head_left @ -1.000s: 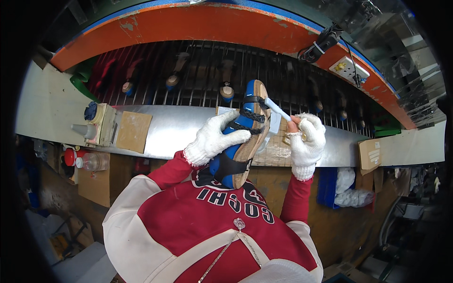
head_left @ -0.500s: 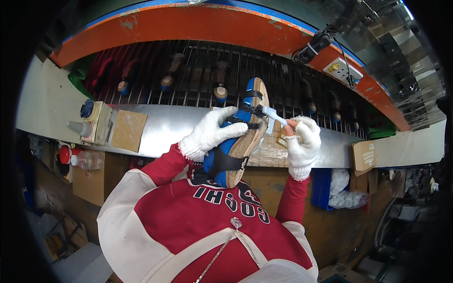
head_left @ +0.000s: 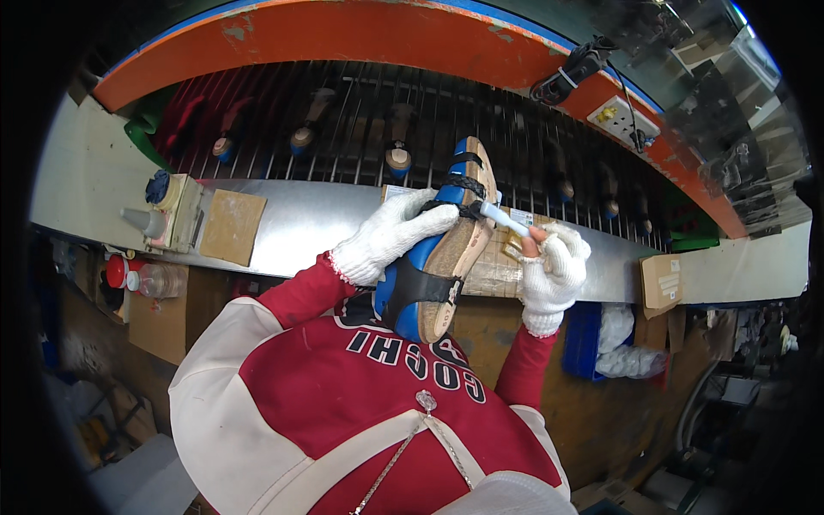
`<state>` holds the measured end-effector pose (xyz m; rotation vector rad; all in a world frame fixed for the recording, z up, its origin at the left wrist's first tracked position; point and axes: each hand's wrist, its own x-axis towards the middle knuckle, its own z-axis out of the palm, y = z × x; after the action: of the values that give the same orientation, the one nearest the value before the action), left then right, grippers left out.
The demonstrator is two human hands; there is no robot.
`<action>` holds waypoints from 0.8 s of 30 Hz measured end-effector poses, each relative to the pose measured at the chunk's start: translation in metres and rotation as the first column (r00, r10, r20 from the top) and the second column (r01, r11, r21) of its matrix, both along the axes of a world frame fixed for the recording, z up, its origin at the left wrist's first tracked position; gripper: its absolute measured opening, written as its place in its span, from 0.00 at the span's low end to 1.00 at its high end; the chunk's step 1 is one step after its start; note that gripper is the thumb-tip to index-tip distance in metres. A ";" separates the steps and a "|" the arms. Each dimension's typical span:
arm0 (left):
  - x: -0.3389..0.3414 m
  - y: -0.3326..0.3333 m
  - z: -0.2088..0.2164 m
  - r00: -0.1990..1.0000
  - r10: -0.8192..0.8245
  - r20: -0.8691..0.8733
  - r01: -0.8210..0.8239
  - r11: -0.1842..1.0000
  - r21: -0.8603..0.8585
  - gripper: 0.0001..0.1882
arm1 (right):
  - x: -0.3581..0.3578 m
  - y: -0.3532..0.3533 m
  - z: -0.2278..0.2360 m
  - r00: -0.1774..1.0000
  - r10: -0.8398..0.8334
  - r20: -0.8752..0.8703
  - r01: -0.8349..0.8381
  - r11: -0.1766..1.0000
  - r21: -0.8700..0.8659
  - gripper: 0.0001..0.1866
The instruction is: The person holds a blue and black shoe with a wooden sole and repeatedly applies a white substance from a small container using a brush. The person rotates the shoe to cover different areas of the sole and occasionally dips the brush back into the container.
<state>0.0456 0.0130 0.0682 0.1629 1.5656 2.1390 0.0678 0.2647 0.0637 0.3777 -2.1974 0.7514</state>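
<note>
White knit gloves cover the left hand [head_left: 395, 238] and the right hand [head_left: 554, 270], ribbed at the cuffs. The sandal [head_left: 448, 257] has black straps [head_left: 419, 289], some in a braided pattern, and a speckled brown edge beside a paler tan sole; the form [head_left: 422, 252] inside it is bright blue. Pale bluish white marks the slim tool [head_left: 505, 220]. The jacket [head_left: 300, 386] is burgundy with cream sleeves — its lettering black, outlined in white. Around them: a silvery counter [head_left: 296, 219], a plain tan board [head_left: 233, 226], a chipped orange-red beam [head_left: 360, 39] edged in blue, and a blue bin [head_left: 582, 341].
</note>
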 end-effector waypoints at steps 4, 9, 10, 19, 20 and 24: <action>0.000 0.004 -0.001 0.999 -0.012 0.031 0.011 0.999 0.033 0.31 | 0.001 -0.001 0.011 0.996 -0.070 0.063 0.068 0.997 0.037 0.11; 0.001 0.004 -0.002 1.000 0.020 0.020 -0.021 0.999 0.041 0.30 | 0.004 -0.006 0.015 0.994 -0.107 0.024 0.105 0.992 0.069 0.10; 0.001 0.003 -0.002 1.000 0.019 0.019 -0.020 0.998 0.051 0.30 | 0.004 -0.007 0.013 0.994 -0.108 0.031 0.106 0.993 0.060 0.10; 0.000 -0.002 -0.006 0.999 0.033 0.036 -0.034 0.999 0.041 0.28 | 0.010 -0.012 -0.012 0.995 -0.016 0.097 0.023 0.998 -0.065 0.10; 0.001 -0.001 -0.007 0.998 0.034 0.051 -0.037 0.998 0.043 0.28 | 0.011 -0.013 -0.014 0.995 -0.044 0.084 0.045 0.999 -0.011 0.10; 0.002 0.001 -0.008 0.996 0.078 0.040 -0.079 0.996 0.043 0.34 | 0.017 -0.016 -0.018 0.998 -0.057 0.007 0.057 0.998 0.013 0.11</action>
<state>0.0479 0.0144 0.0606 0.0761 1.5270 2.2252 0.0847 0.2491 0.0453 0.3177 -2.2118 0.7087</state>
